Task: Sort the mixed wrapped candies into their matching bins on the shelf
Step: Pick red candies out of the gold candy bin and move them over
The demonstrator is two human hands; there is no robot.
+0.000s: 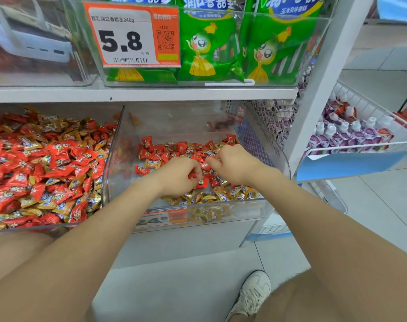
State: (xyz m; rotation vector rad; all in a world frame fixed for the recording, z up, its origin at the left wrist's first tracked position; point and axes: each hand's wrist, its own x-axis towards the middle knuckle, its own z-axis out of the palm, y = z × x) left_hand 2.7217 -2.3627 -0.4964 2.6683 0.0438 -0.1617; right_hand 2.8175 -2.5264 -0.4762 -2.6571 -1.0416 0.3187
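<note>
Hands work inside the right clear bin (174, 126): left hand (181, 175) curls round red candies (201, 182); right hand (235, 163), at its 2 o'clock, bends fingers onto the pile, grip unclear. Below them at 6 o'clock lie gold candies (221, 196); a fuller mixed bin (35, 227) sits at 9 o'clock.

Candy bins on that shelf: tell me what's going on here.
A person has both hands in the right bin, picking through a thin mix of wrapped candies. The left hand grips a few red candies. The right hand has its fingers curled down into the pile, but whether it holds one is unclear. Along the front wall lie gold candies. The left bin is heaped with red and gold ones, also mixed.
</note>
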